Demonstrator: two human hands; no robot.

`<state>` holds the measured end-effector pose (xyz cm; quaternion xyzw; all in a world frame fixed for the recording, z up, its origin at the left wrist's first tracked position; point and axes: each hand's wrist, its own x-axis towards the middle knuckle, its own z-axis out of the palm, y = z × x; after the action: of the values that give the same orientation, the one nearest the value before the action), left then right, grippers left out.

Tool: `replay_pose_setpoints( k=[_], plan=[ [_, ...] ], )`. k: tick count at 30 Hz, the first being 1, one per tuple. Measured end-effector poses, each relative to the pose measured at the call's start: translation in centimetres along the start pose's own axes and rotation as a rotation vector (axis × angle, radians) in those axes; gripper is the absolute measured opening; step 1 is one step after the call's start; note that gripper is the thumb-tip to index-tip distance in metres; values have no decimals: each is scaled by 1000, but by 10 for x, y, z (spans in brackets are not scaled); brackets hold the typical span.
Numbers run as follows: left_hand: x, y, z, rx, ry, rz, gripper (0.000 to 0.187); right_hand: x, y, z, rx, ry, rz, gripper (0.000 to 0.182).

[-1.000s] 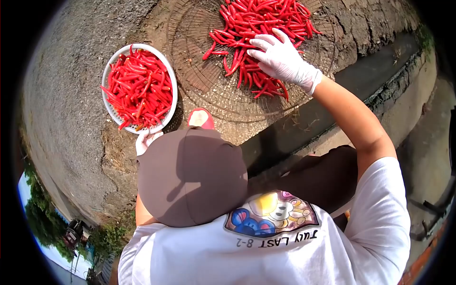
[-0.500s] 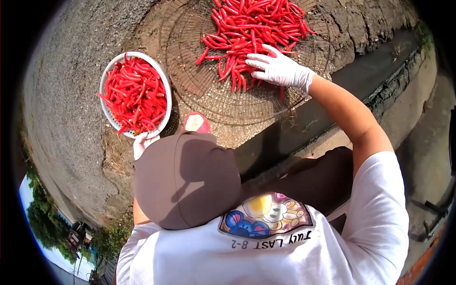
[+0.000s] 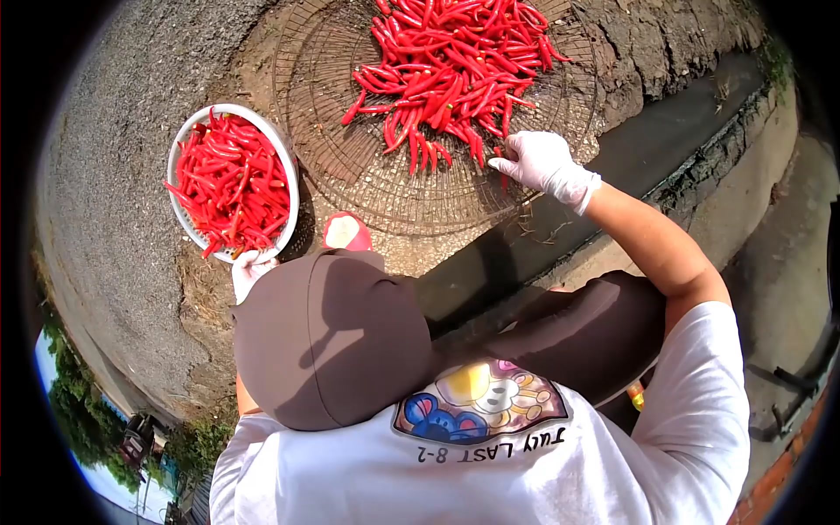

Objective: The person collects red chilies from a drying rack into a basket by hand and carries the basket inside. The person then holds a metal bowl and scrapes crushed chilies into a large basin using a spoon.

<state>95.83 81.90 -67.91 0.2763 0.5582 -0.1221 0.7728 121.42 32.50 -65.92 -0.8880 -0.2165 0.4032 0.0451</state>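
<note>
A loose heap of red chili peppers point(image 3: 455, 70) lies on a round wire rack point(image 3: 341, 166) in front of me. My right hand point(image 3: 544, 164), in a white glove, is at the heap's near right edge. Its thumb and fingers are pinched together at a single chili pepper point(image 3: 504, 181), mostly hidden by the hand. To the left, a white plastic basket point(image 3: 292, 188) is filled with more red chilies point(image 3: 232, 184). At its near rim, my gloved left hand point(image 3: 251, 269) grips the edge, partly covered by my knee.
Gravelly ground point(image 3: 105, 175) stretches away on the left. A dark channel point(image 3: 652, 131) runs diagonally along the right, beside cracked earth. My red shoe point(image 3: 347, 233) is between the basket and the rack. Greenery shows at the lower left.
My right hand has left the top of the heap, moving right and toward me, and its spread fingers have closed into a pinch. The left hand stays on the basket rim.
</note>
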Motion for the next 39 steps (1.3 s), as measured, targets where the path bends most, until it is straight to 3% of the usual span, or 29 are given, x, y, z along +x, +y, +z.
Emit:
replay_pose_setpoints(
  k=[6,9,11,13,16,19,21,23,26,33,39],
  plan=[
    [14,3,-32,-5,-89,-24,22,18,8,21,329,112,43,30],
    [-1,5,-7,-9,-95,-83,20,20,5,17,303,360,-153,25],
    [12,15,-26,-91,-151,-215,18,21,-7,19,219,305,-243,23],
    [4,15,-14,-129,-43,-167,11,26,-25,28,246,294,-313,23],
    [11,13,-28,-246,29,-91,7,39,-59,41,269,275,-182,23],
    [7,3,-13,-197,67,42,8,46,-76,52,311,372,-165,37],
    [3,-5,-4,-173,105,161,8,42,-85,54,178,548,-195,52],
    [-2,-10,5,-191,131,174,8,44,-91,54,207,466,-97,53],
    [-9,-16,18,-240,100,125,5,48,-108,55,230,516,60,55],
    [-14,-30,6,-357,36,150,3,45,-117,64,379,568,144,29],
    [-37,-26,-5,-314,253,174,7,58,-106,66,413,550,150,26]
  ],
)
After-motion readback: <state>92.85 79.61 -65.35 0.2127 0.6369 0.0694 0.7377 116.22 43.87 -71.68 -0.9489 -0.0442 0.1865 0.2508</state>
